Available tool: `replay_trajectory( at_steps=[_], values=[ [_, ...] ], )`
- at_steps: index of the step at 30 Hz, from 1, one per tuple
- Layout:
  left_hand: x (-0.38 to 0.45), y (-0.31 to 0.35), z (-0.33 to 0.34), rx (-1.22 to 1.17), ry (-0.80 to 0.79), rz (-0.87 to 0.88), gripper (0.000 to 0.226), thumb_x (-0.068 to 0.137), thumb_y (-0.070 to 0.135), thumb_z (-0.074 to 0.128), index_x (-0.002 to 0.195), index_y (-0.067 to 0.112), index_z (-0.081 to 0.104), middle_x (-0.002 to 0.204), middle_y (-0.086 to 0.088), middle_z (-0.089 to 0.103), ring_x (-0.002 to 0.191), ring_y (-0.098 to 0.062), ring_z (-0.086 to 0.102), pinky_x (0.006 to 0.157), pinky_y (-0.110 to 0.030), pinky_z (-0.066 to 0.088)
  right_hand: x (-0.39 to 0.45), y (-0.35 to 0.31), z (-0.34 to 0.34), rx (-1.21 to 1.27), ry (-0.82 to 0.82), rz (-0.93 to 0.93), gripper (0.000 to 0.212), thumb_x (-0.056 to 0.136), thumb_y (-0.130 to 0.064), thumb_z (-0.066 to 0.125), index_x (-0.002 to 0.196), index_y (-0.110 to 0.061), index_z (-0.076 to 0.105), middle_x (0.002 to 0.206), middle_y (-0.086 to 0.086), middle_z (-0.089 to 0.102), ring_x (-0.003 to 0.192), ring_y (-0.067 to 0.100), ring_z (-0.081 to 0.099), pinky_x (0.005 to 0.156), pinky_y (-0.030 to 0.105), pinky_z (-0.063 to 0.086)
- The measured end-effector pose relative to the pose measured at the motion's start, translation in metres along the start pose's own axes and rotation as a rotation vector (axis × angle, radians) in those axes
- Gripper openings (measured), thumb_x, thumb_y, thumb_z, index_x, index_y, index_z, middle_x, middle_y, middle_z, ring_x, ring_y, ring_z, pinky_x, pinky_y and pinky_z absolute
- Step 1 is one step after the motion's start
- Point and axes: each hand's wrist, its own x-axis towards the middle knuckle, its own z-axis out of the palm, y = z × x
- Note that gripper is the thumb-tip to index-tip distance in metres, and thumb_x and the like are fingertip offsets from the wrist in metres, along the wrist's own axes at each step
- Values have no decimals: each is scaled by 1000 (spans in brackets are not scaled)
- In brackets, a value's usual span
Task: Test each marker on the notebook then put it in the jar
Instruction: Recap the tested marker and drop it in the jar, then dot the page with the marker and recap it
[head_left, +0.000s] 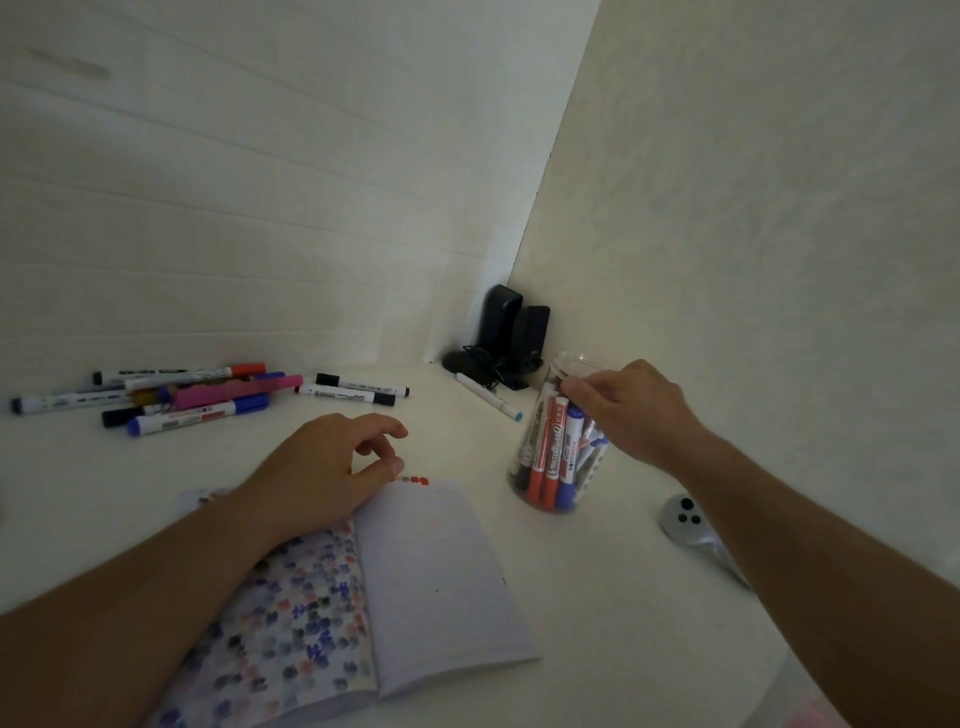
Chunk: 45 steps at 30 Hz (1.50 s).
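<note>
Head view shows my right hand (631, 410) at the rim of the clear jar (558, 441), which stands on the desk (597, 597) to the right of the notebook (431, 582). My fingers are curled over the mouth of the jar; I think they touch the top of a marker there, but I cannot tell if they pinch it or only rest on the rim. My left hand (322, 470) lies on the far left part of the open notebook, with fingers loosely bent and thumb near the forefinger, and it holds nothing that I can see. The left page is full of small colour marks, and the right page has only a short row of red and grey marks at its far edge. In the jar several markers (550, 452) already stand, red and blue ones among them. A pile of markers (192, 397) is on the far left of the desk, two more (358, 392) lie beside it, and one white marker (488, 397) lies near the black speakers (511, 327) in the corner. So I judge the task is about half done: many markers are tested and stored, and around ten are left.
</note>
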Motion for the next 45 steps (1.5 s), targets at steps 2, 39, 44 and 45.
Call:
replay_trajectory(
  at_steps=[2, 39, 44, 45],
  values=[
    [0, 0, 0, -7, -1, -1, 28, 97, 45, 60, 124, 52, 54, 102, 31, 65, 102, 9, 53, 92, -25, 46, 3, 2, 1, 18, -5, 11, 55, 93, -75, 44, 115, -35, 75, 93, -9, 74, 101, 20, 61, 94, 54, 53],
    [3, 0, 4, 134, -12, -24, 36, 100, 37, 56, 135, 44, 54, 116, 23, 65, 104, -2, 48, 89, -24, 38, 126, -99, 172, 0, -167, 284, 60, 101, -36, 48, 157, -23, 30, 156, 18, 40, 143, 42, 36, 111, 58, 35],
    [3, 1, 3, 109, -14, -49, 34, 98, 39, 57, 131, 47, 55, 111, 27, 64, 106, 1, 50, 93, -24, 40, 111, -103, 150, -52, -64, 138, 51, 93, -16, 61, 140, -20, 40, 137, 15, 45, 123, 36, 47, 88, 46, 50],
    [3, 1, 3, 107, -14, -57, 34, 98, 38, 57, 131, 47, 55, 110, 27, 64, 106, 1, 51, 94, -24, 41, 107, -102, 147, -76, -38, 146, 52, 92, -17, 64, 138, -20, 41, 140, 15, 39, 127, 37, 42, 90, 47, 48]
  ],
)
